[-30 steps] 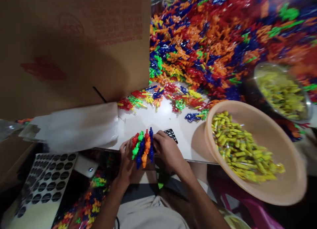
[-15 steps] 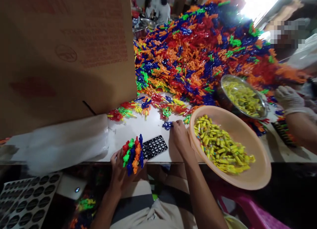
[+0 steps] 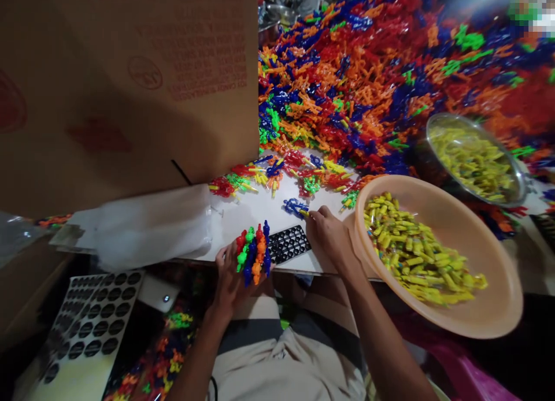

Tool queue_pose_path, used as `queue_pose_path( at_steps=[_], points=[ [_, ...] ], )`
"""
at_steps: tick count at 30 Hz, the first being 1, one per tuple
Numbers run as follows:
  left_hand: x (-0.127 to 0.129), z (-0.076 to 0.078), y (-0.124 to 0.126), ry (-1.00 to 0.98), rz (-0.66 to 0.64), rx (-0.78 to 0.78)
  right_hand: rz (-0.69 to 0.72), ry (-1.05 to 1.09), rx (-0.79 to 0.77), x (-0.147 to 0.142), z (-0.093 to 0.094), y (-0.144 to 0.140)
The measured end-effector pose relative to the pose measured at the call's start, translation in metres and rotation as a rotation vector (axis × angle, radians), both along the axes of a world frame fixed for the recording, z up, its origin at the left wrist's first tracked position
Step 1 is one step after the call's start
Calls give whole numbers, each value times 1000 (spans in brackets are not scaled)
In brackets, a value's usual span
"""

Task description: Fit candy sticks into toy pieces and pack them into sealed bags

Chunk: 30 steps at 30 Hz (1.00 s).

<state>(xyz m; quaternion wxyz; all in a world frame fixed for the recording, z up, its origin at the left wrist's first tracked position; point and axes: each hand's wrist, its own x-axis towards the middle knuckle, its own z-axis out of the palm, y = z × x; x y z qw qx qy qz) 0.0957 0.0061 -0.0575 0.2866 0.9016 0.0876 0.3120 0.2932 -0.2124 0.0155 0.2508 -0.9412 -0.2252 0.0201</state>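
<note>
Holding toys (image 3: 251,255) w/ L fingers (image 3: 222,255) curled

white tabletop (image 3: 240,217) with black gridded tray (image 3: 289,244), small toy bundles (image 3: 311,185) and a large multicoloured heap (image 3: 347,95)

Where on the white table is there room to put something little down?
There's a bare patch of the white table, with the plastic sheet on its left, the row of little toys behind, the blue toy on its right and the held toys in front. The back is crowded by the big toy heap, the right by the peach basin.
</note>
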Motion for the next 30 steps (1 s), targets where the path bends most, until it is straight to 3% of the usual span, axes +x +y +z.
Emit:
queue_pose_path(
  at_steps=[6, 11, 19, 24, 30],
  points=[
    [-3, 0, 1, 1, -7, 133, 83, 178, 251, -62, 1, 16],
    [-10, -7, 7, 60, -70, 62, 249, 286, 355, -94, -3, 40],
    [-12, -17, 10, 44, -81, 57, 318, 194, 150, -94, 2, 41],
    [-10, -16, 11, 23, -82, 57, 345, 154, -5, -101, 9, 48],
    [-5, -9, 7, 44, -62, 47, 364, 132, -57, -90, 20, 53]
  ],
)
